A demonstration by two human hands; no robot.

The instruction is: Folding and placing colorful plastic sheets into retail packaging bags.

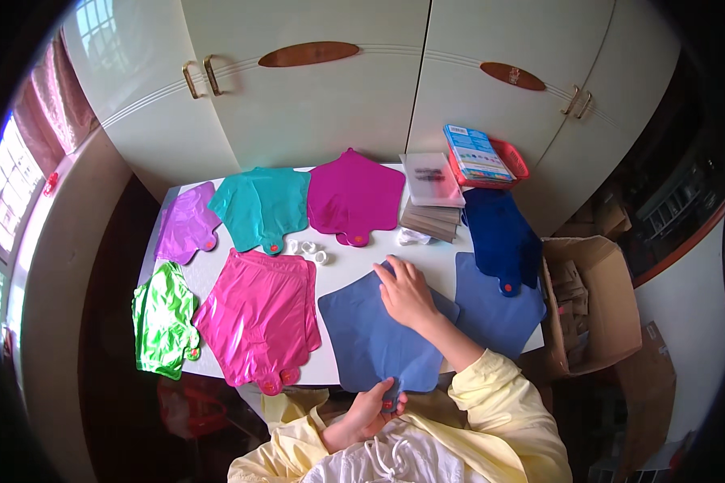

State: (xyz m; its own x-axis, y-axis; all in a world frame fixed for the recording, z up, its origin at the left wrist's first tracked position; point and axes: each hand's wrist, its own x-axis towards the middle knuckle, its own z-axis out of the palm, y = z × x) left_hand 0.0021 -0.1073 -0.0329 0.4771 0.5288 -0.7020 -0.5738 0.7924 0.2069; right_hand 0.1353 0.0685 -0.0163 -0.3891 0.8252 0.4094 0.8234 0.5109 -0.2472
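A flat, uninflated slate-blue foil balloon point(362, 322) lies in front of me, its near end over the table's edge. My left hand point(370, 412) is closed on the balloon's near tab, thumb on top, beside a red dot. My right hand point(405, 295) rests on the far part of the same balloon, fingers stretched toward its far tip. To the right lie another slate-blue foil balloon point(499, 318) and a navy one point(503, 237) partly over it. On the left is a stack of pink foil balloons point(258, 318).
Teal point(262, 205), magenta point(354, 197), purple point(187, 221) and shiny green foil balloons point(165, 318) lie around the white table point(342, 278). Small white rings point(321, 258), clear packets point(432, 181), a red basket point(511, 161) with blue packages and a cardboard box point(604, 298) are also there.
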